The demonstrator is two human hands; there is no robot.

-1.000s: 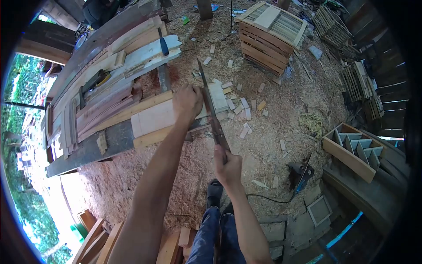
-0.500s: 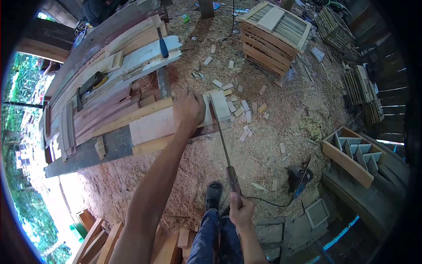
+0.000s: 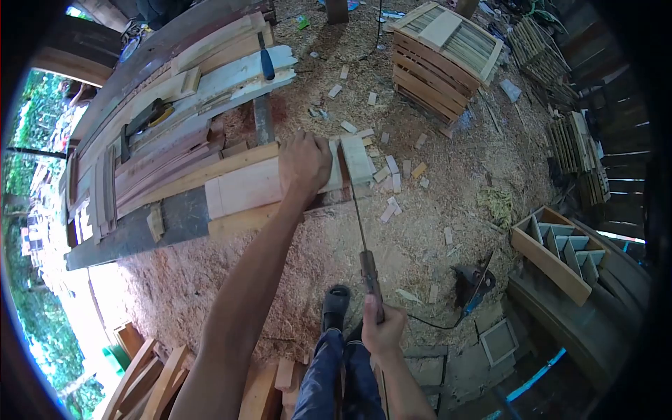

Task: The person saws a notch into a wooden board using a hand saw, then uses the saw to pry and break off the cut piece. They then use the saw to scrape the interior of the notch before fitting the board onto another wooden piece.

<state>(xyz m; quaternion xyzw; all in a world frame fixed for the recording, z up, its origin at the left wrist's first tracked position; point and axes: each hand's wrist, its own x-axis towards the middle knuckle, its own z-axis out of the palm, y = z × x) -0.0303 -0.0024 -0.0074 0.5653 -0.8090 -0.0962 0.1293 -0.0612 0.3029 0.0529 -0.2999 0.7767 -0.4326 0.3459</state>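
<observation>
My left hand [image 3: 305, 162] presses down on a pale board [image 3: 245, 187] at the end of the workbench [image 3: 183, 222], its fingers bent over the far edge. My right hand [image 3: 383, 327] is closed round the handle of a handsaw [image 3: 358, 224]. The thin blade runs up from the handle to the board and crosses it just right of my left hand. A short end of the board [image 3: 359, 159] shows to the right of the blade.
Small wood offcuts [image 3: 393, 175] lie among shavings on the ground. A slatted crate [image 3: 430, 73] stands at the back, a divided wooden box [image 3: 553, 252] at the right. On the bench are a blue-handled tool [image 3: 267, 64] and another saw [image 3: 143, 120]. A corded tool [image 3: 474, 290] is on the floor.
My right hand has moved slightly up with the saw. My left hand still rests on the board. The whole view has shifted a little.
</observation>
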